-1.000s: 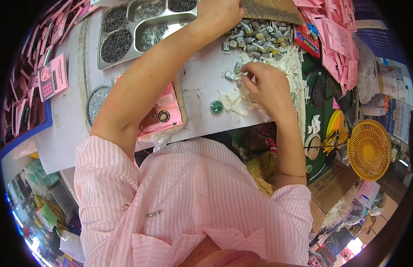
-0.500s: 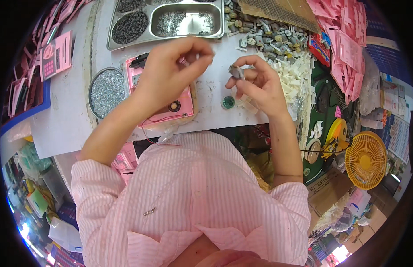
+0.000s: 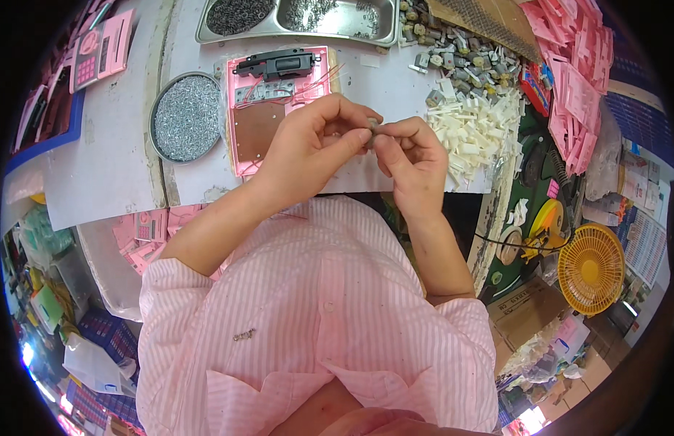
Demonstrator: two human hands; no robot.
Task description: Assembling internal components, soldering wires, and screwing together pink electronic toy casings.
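Hands are meeting above the near edge of the white worktable [image 3: 119,174], in front of the person's pink striped shirt [image 3: 315,312]. The left hand [image 3: 311,149] is curling its fingers in, with thumb and forefinger closing on a small grey part [image 3: 371,129], likely a little motor, though it is too small to tell for sure. The right hand [image 3: 410,163] is pinching the same part from the other side, its fingertips touching those of the left, the remaining fingers folding loosely. So the small grey part is sitting between both hands' fingertips, lifted off the table.

Just beyond the left hand, a pink plastic housing [image 3: 275,109] is lying open on the table, showing a brown circuit board [image 3: 255,131], thin red wires and a black plastic piece [image 3: 275,64] at its far end. Left of it a round metal dish of small silvery screws [image 3: 186,116] is resting on the surface. Farther back a steel divided tray [image 3: 297,18] is holding dark and silvery small parts. To the right of the hands a heap of white plastic pieces [image 3: 471,134] is spreading toward the table's edge, and behind it a scatter of small grey motors [image 3: 453,47] is lying near a stack of pink plastic shells [image 3: 577,87]. Off the table to the right, a yellow fan [image 3: 590,267] is standing low down.
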